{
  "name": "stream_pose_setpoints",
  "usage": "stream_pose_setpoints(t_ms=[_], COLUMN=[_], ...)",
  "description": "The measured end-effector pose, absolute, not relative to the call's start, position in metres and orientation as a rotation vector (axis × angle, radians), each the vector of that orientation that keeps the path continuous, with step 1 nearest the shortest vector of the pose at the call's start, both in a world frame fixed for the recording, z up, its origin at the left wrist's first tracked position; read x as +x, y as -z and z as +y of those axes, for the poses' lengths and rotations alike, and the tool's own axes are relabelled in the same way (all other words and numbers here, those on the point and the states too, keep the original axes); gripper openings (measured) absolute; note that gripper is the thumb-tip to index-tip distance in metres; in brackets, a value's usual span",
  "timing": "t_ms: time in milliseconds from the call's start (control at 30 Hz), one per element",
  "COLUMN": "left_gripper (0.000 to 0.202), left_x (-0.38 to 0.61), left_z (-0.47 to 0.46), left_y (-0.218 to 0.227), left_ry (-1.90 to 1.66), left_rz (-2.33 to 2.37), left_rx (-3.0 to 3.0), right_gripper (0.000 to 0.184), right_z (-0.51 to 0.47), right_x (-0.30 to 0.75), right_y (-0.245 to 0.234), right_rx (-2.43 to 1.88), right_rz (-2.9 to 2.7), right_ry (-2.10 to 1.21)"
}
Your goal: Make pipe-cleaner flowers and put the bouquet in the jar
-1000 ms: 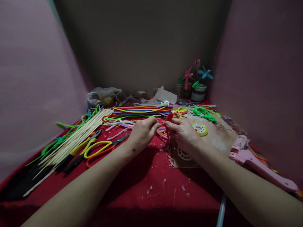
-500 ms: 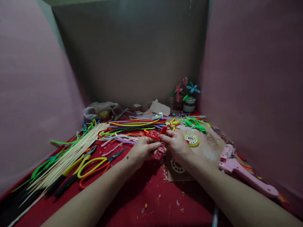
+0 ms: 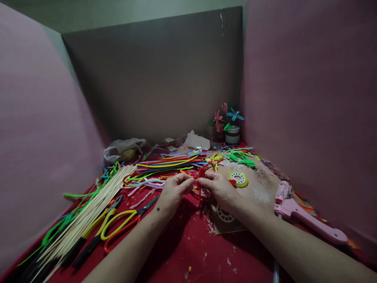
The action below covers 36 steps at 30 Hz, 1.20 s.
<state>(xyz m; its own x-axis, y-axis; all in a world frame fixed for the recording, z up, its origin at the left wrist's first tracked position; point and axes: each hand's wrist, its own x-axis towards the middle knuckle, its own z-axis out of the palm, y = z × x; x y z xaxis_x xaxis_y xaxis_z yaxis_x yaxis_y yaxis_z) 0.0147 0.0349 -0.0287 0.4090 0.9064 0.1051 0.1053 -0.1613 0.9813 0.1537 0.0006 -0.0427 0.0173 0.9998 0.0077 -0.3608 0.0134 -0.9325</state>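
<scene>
Both hands meet over the middle of the work surface, around a bent red pipe cleaner. My right hand pinches it between thumb and fingertips, with one red part pointing up and another hanging below. My left hand is closed, its thumb and forefinger pinched at the left side of the same red piece. Their grip partly hides how the piece is bent. Just beyond the right hand lies a yellow ring-shaped spool, with a small red piece by its near edge.
Left are bamboo sticks, pliers and scissors. Colourful pipe cleaners lie behind the hands. A pink glue gun rests right. Pipe-cleaner flowers stand at the back, near a plastic bag. Walls enclose both sides.
The red pipe cleaner has turned more upright, with a part now hanging down. My left hand has drawn slightly away from the right. The camera view has tilted upward a little.
</scene>
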Motion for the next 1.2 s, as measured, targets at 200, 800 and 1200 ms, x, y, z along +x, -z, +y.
stream_pose_setpoints(t_ms=[200, 800, 1200], left_gripper=[0.015, 0.015, 0.015], left_x=[0.011, 0.021, 0.002], left_z=[0.034, 0.022, 0.035], left_y=[0.026, 0.036, 0.022], left_ry=[-0.942, -1.083, -0.769], left_rz=[0.908, 0.892, 1.009], left_rx=[1.590, 1.371, 2.118], right_gripper=[0.022, 0.020, 0.026], right_z=[0.000, -0.004, -0.003], right_x=[0.153, 0.146, 0.152], right_y=[0.046, 0.057, 0.050], right_rx=[-1.058, -1.017, -1.102], right_rz=[-1.082, -1.000, -0.931], right_ry=[-1.331, -1.503, -1.361])
